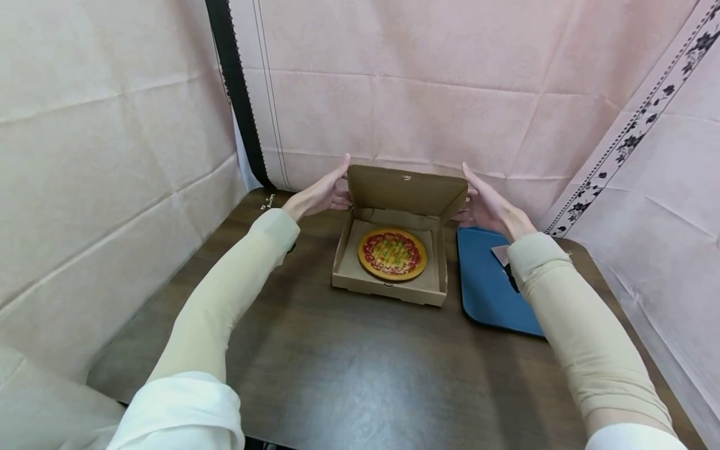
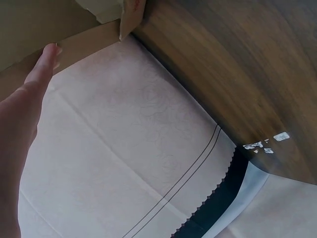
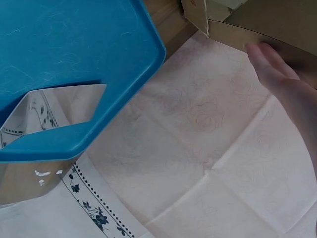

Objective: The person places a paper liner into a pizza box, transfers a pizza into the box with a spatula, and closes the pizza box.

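A cardboard pizza box [image 1: 344,250] stands on the table with its lid [image 1: 407,190] raised at the back. Inside lies a round pizza [image 1: 392,253] with red and yellow topping and a brown crust. My left hand [image 1: 323,192] is at the lid's left edge, thumb up by the top corner and fingers extended. On the opposite side, my right hand [image 1: 488,203] has its thumb up and straight fingers against the lid's right edge. In both wrist views, fingertips lie against the lid's cardboard side [image 2: 84,47].
To the right of the box lies a blue tray [image 1: 484,300], partly under my right forearm. It bears a shiny flat metal blade [image 3: 69,106] with a black handle [image 1: 510,278]. Pale cloth [image 1: 422,112] hangs behind and beside the brown wooden table [image 1: 360,369].
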Action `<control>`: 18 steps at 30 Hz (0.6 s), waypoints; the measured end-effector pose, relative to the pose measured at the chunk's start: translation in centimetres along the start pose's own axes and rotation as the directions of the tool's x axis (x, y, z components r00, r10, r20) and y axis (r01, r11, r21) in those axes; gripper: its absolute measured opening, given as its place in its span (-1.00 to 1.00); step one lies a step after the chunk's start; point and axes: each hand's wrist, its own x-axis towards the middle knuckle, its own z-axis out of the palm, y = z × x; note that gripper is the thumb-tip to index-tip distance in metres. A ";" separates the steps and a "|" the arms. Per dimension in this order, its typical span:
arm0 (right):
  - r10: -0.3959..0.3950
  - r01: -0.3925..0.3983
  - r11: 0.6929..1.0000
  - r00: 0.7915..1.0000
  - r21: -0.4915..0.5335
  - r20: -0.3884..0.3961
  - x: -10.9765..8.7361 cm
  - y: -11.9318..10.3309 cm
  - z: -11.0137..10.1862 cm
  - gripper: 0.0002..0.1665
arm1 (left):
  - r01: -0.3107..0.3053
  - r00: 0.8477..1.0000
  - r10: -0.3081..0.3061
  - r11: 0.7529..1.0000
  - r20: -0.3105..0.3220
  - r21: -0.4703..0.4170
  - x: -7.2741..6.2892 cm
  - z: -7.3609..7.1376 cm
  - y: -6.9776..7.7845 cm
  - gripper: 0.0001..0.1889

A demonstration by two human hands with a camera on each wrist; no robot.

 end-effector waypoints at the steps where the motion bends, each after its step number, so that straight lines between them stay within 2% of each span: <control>1: -0.005 0.005 1.000 1.000 -0.005 0.007 -0.1 0.2 0.0 0.21 | 0.004 1.000 -0.004 1.000 0.009 0.006 -0.1 -0.1 -0.1 -0.07; 6: -0.024 0.025 0.999 0.999 -0.038 0.030 -0.5 1.0 -0.2 0.12 | 0.006 0.996 -0.009 0.999 0.084 0.032 -0.2 -0.7 -0.7 -0.02; 11: -0.038 0.046 0.990 0.998 -0.134 0.059 -0.8 2.0 -0.4 -0.02 | 0.019 0.989 -0.032 0.995 0.143 0.094 -0.7 -1.3 -1.3 0.02; 18: -0.054 0.078 0.962 0.994 -0.262 0.097 -1.3 3.0 -0.5 -0.18 | 0.011 0.979 -0.045 0.986 0.198 0.168 -1.7 -1.4 -2.2 -0.16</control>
